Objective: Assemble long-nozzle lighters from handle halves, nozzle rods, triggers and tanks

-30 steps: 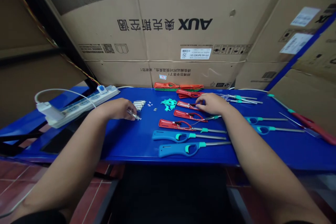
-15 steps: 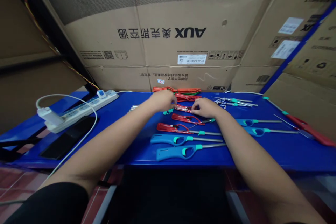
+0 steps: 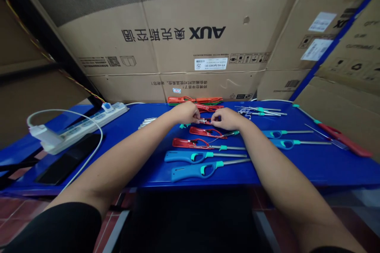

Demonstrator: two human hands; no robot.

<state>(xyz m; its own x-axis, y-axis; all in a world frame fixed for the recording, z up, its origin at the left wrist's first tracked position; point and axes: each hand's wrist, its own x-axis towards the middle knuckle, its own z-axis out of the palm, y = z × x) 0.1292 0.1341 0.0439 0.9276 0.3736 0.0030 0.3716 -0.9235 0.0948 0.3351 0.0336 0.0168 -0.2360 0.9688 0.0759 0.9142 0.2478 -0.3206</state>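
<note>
On a blue table [image 3: 154, 170], a red casing [image 3: 204, 121] lies between the left hand [image 3: 187, 113] and the right hand [image 3: 228, 119], fingers bent at its ends; whether they grip it cannot be told. Two more casings [image 3: 196, 131] lie nearer, then two blue lighters [image 3: 187, 173].

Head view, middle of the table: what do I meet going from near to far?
Front blue lighter, second blue lighter, nearest red casing, next red casing, third red casing between the left hand and right hand, red casings stacked behind, cardboard wall.
</note>
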